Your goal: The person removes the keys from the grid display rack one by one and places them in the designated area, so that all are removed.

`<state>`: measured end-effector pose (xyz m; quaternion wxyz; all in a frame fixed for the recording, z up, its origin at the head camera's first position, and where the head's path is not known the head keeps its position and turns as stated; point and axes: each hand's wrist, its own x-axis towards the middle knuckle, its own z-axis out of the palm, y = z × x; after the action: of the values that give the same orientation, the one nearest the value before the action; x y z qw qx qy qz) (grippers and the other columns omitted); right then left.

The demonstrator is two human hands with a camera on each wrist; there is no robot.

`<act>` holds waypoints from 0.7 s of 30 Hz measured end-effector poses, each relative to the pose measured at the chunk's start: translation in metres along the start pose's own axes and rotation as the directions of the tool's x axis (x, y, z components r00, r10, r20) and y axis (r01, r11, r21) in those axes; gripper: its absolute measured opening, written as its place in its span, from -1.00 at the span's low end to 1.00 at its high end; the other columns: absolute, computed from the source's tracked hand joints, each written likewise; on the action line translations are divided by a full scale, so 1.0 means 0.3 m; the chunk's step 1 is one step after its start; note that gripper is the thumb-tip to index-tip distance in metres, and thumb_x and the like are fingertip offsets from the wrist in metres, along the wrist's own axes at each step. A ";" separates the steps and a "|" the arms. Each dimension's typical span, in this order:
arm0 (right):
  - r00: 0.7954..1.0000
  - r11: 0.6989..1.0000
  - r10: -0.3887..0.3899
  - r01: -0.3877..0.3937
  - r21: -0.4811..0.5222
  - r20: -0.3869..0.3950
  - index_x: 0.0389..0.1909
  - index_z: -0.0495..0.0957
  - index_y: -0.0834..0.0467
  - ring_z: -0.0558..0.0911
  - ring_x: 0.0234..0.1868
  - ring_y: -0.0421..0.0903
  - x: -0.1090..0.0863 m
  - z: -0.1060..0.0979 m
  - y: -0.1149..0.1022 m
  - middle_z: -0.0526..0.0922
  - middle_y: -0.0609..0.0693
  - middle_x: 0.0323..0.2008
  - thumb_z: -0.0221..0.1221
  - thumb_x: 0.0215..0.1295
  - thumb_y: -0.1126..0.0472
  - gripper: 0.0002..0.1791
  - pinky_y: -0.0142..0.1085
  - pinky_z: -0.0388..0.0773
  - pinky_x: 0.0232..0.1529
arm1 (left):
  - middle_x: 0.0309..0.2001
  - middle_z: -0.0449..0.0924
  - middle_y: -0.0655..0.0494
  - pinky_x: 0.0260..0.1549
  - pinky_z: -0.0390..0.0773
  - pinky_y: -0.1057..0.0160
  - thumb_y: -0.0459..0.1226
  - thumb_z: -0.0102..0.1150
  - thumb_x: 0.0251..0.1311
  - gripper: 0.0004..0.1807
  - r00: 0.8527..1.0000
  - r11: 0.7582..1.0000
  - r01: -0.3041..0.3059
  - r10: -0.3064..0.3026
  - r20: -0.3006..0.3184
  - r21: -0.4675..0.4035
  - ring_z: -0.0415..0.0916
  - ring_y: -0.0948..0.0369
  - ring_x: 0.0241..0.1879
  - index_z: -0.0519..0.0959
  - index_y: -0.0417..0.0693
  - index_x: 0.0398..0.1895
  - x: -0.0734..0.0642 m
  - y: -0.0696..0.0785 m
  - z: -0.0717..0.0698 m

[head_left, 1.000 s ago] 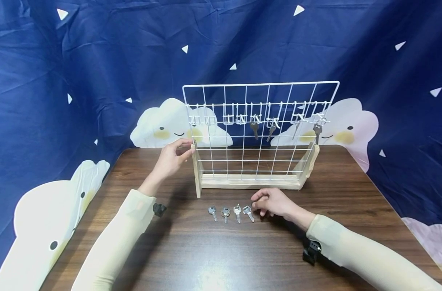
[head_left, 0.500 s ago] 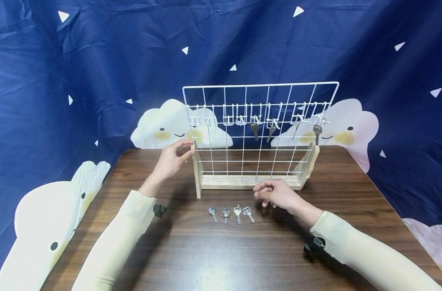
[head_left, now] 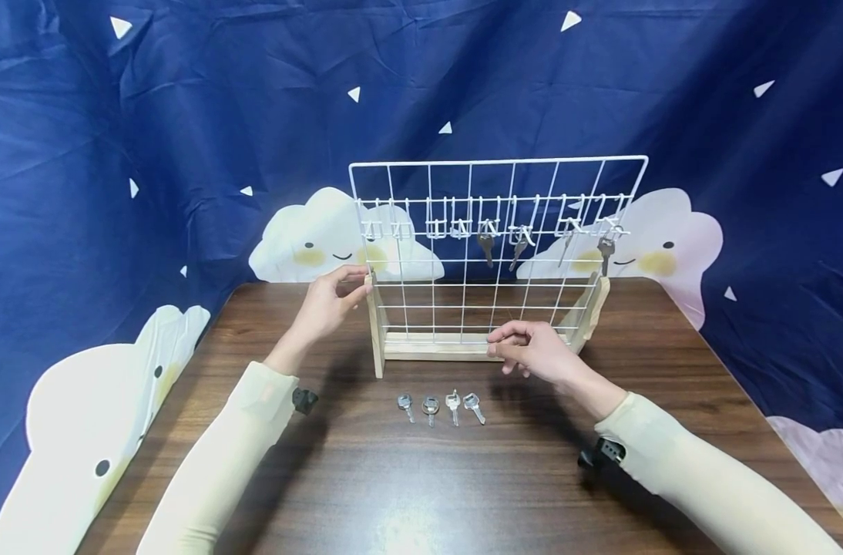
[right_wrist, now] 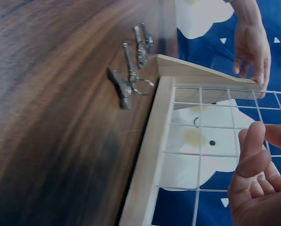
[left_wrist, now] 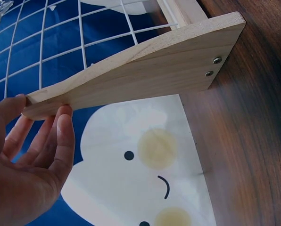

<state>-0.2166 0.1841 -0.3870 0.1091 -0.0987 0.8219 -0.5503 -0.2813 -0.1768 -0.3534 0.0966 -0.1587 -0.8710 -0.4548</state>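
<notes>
My left hand (head_left: 327,304) pinches the top of the left wooden side panel (left_wrist: 131,70) of a white wire grid rack (head_left: 484,160), thumb on one face and fingers on the other. In front of the rack's lower right part is my right hand (head_left: 538,353), its fingers loosely bent. The right wrist view shows nothing in that hand (right_wrist: 256,179). On the table lie several silver keys in a row, the rightmost key (head_left: 473,404) nearest the right hand. More keys hang from hooks on the grid's right half, among them a dark key (head_left: 486,247).
White hooks (head_left: 435,228) on the rack's left half carry no keys. A wooden bar (head_left: 435,351) joins the rack's two sides at the bottom. The brown table (head_left: 394,478) ends at the back against a blue cloth (head_left: 186,116) with cloud prints.
My right hand has risen from beside the rightmost key on the table and moved forward, up to the rack's lower front. The left hand and the keys have stayed put.
</notes>
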 end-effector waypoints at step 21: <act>0.993 0.995 -0.092 0.095 0.038 -0.072 -0.03 0.60 0.23 0.67 -0.45 -0.19 0.006 -0.037 -0.097 0.78 -0.12 -0.35 0.34 0.28 0.12 -0.67 -0.36 0.54 -0.54 | 0.14 0.65 -0.14 -0.23 0.76 0.19 -0.17 0.25 0.34 -0.60 1.000 1.000 -0.005 0.005 -0.004 0.018 0.71 -0.05 -0.03 0.56 -0.04 0.21 -0.005 0.006 -0.003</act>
<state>-0.2202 0.1825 -0.3561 0.0563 -0.1153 0.8083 -0.5746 -0.2791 -0.1767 -0.3520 0.1011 -0.1590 -0.8745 -0.4469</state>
